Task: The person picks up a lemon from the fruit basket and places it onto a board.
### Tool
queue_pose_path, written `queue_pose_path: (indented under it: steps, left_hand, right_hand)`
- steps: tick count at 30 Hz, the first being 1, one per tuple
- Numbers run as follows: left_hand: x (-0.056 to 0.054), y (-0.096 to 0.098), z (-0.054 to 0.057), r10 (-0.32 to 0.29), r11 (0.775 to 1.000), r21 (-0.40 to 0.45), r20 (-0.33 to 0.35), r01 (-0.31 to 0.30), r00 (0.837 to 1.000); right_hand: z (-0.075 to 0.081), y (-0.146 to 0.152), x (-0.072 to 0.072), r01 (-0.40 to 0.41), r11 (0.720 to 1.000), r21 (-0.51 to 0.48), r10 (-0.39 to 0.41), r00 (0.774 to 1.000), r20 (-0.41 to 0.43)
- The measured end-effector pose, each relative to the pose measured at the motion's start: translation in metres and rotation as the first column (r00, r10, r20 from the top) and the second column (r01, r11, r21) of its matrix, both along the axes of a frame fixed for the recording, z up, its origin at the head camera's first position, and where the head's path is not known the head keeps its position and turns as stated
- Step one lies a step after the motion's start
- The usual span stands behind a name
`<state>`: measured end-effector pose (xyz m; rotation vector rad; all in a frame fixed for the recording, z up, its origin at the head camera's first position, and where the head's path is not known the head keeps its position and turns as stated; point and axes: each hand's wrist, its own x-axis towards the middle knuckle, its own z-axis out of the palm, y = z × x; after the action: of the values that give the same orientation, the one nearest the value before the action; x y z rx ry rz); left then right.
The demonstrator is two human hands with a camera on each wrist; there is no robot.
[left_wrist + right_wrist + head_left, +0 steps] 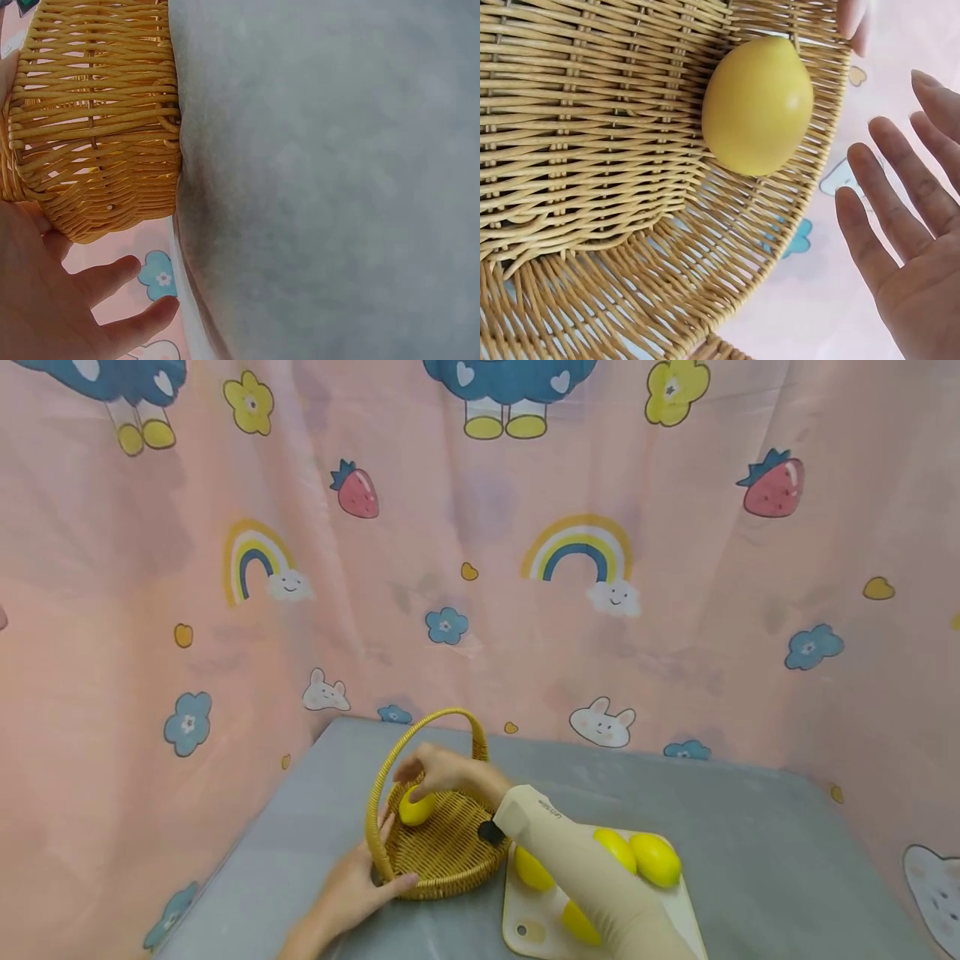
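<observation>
A yellow lemon point(417, 807) lies inside the wicker basket point(450, 889), against its left wall. Just above that lemon is my right hand point(442, 770). In the right wrist view, the fingers of this hand are spread and apart from the lemon point(757, 109), holding nothing. My left hand point(352, 881) holds the basket's left side, its thumb along the near rim and its fingers farther back. The left wrist view has the woven wall of the basket point(97, 127) against this hand point(52, 300), with two fingers extended past it.
Right of the basket, a pale cutting board point(536, 922) carries several lemons, partly hidden by my right sleeve point(600, 877). The basket's tall handle point(397, 752) arches over it. A patterned pink curtain point(480, 677) hangs behind the grey table point(772, 852).
</observation>
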<state>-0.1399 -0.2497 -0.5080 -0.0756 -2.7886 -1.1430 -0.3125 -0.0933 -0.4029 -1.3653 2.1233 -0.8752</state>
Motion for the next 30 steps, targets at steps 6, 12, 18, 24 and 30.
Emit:
queue_pose_path:
  steps: [6, 12, 18, 24, 30]
  left_hand:
    - [0.002, 0.004, -0.002, 0.015, 0.999, 0.041, 0.028, -0.016, 0.999]
    - [0.002, 0.005, 0.000, 0.028, 0.998, 0.050, 0.050, -0.031, 0.998]
    - [0.002, 0.004, 0.001, 0.032, 0.998, 0.043, 0.047, -0.035, 0.998]
    - [0.001, 0.005, 0.002, 0.020, 0.999, 0.034, 0.050, -0.021, 0.999]
    - [0.002, 0.005, 0.002, 0.021, 0.999, 0.032, 0.056, -0.023, 0.998]
  right_hand:
    - [-0.018, -0.004, -0.004, -0.024, 0.998, 0.063, 0.028, 0.998, -0.062]
    - [-0.027, -0.010, -0.009, -0.096, 0.988, 0.125, 0.113, 0.983, -0.146]
    - [-0.030, -0.014, -0.011, -0.092, 0.982, 0.164, 0.119, 0.979, -0.167]
    - [-0.030, -0.012, -0.010, -0.087, 0.978, 0.190, 0.120, 0.978, -0.169]
    - [-0.036, -0.012, -0.009, -0.104, 0.972, 0.210, 0.132, 0.983, -0.124]
